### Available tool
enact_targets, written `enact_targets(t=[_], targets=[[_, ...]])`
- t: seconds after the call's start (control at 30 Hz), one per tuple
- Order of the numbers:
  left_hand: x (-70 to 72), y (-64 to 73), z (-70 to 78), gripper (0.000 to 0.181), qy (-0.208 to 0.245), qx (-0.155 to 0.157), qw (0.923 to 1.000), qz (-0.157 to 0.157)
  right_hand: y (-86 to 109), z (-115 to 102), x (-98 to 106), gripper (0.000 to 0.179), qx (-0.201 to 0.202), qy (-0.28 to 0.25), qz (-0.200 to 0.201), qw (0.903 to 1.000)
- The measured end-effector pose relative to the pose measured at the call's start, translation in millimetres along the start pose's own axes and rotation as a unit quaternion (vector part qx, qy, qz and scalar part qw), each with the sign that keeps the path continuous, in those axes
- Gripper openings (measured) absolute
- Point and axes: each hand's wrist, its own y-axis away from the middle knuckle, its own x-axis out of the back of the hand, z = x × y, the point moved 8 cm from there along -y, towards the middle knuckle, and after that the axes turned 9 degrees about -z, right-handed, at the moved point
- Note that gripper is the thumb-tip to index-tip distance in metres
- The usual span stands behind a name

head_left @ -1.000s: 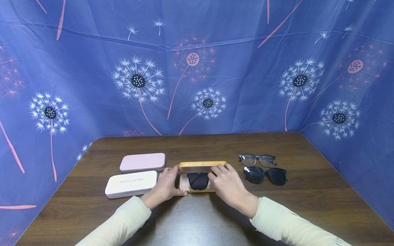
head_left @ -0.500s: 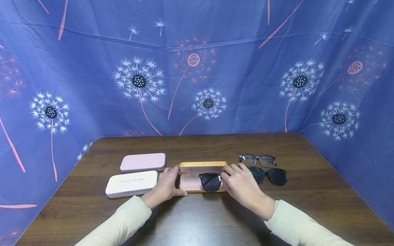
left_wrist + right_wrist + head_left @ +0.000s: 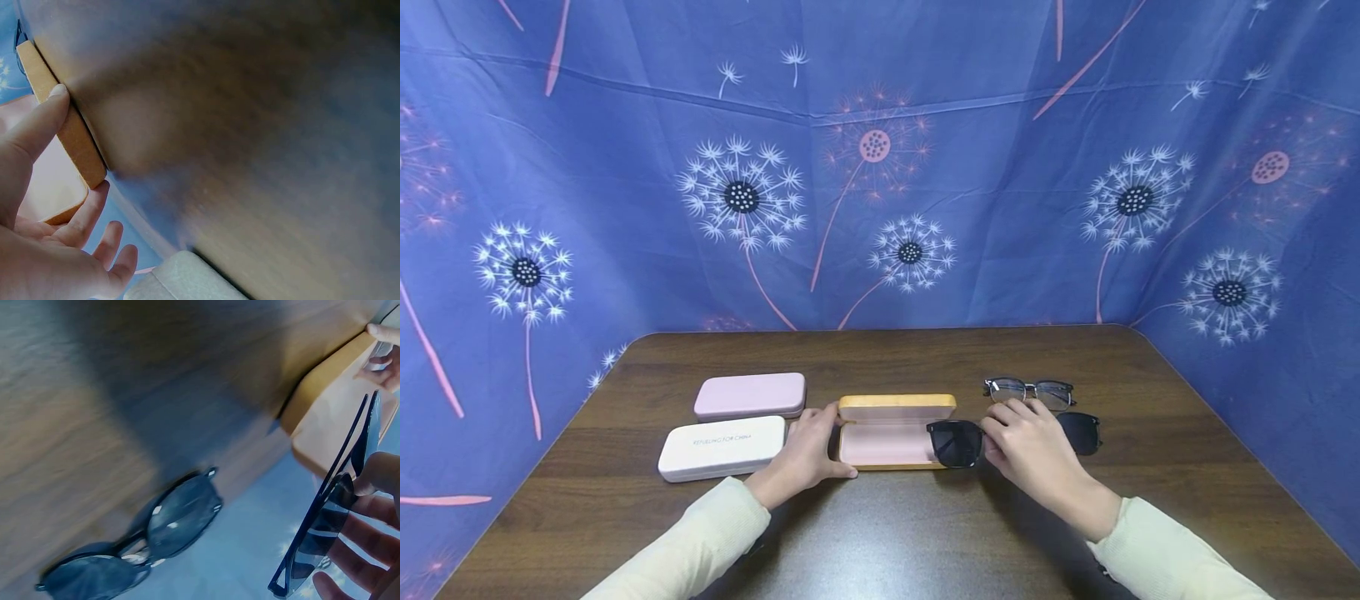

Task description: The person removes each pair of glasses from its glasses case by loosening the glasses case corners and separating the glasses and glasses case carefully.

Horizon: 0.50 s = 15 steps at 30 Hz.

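My left hand [image 3: 805, 446] holds the left end of an open orange glasses case [image 3: 891, 447]. In the left wrist view its thumb lies on the front wall of the glasses case [image 3: 78, 140], with a finger at the corner. The lid leans up at the back and the pale pink lining shows. My right hand [image 3: 1037, 454] pinches black sunglasses [image 3: 957, 443] at the case's right end; one lens overlaps the case edge in the head view. In the right wrist view, thumb and fingers hold the sunglasses [image 3: 312, 531] with the temples folded.
A pink case [image 3: 749, 396] and a white case [image 3: 722, 450] with lettering lie closed at the left. Clear glasses [image 3: 1051, 392] lie at the right, behind a second pair of sunglasses [image 3: 1081, 432] partly hidden by my right hand. A blue printed cloth [image 3: 880, 167] hangs behind the table.
My right hand has moved right, taking the sunglasses from over the middle of the orange case to its right end. My left hand stays on the case.
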Motion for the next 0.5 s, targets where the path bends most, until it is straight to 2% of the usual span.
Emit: enact_targets(t=[0.13,0.37,0.5], targets=[[-0.2,-0.6,0.4,0.083,-0.002,0.003,1.0000,-0.003,9.3,10,-2,0.014,-0.013,0.005,-0.012,0.9998],[-1.5,-0.9,-0.3,0.084,0.000,0.006,1.0000,-0.008,25.4,27,-2,0.010,-0.021,0.003,-0.003,0.9998],[-1.7,-0.1,-0.5,0.083,-0.003,0.007,0.9999,-0.007,34.5,36,-4,0.010,-0.033,-0.001,-0.012,0.9994]])
